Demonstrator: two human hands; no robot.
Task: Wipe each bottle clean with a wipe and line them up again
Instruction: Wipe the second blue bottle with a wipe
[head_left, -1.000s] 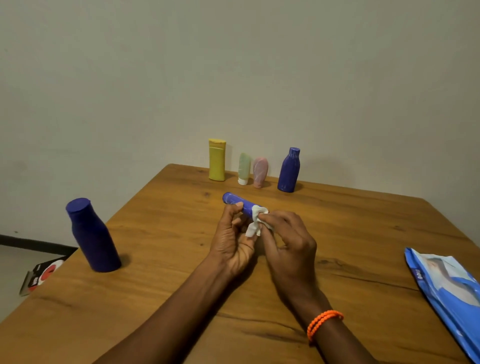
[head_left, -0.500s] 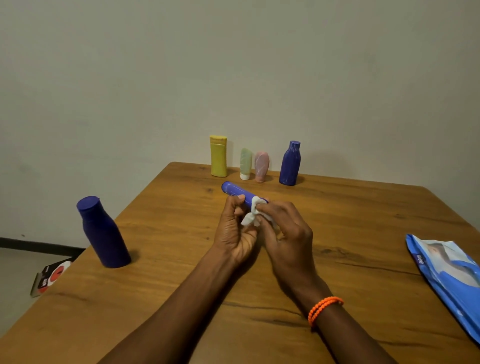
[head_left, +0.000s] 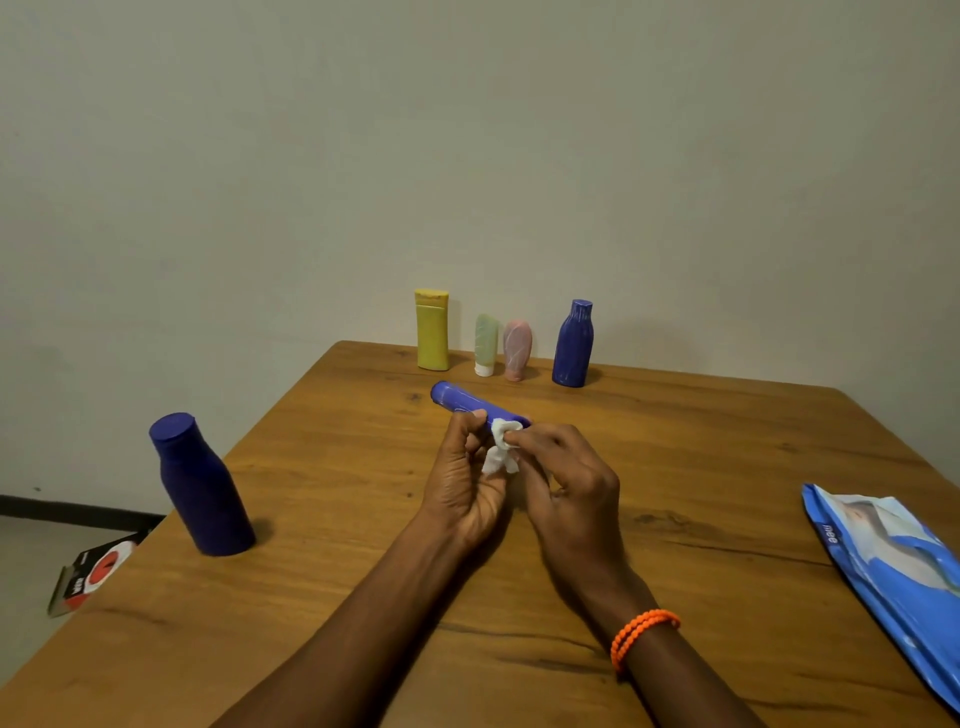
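Bottles stand apart on the tabletop (head_left: 322, 597): a big blue bottle (head_left: 201, 486) at the left edge, four more (head_left: 501, 340) lined up by the wall. At centre the left hand (head_left: 465, 483) grips a slim blue bottle (head_left: 470, 402) held tilted above the wood, while the right hand (head_left: 571, 486) pinches a crumpled white wipe (head_left: 501, 447) against it. A blue wipes pack (head_left: 893, 571) lies at the far right.

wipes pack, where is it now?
Head view: the wipes pack lies flat at the table's right edge, right of the right hand.

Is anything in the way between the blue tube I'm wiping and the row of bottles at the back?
Nothing visible. The left hand holds the blue tube while the right hand presses the wipe on it. Bare table lies between it and the row's yellow bottle and blue bottle.
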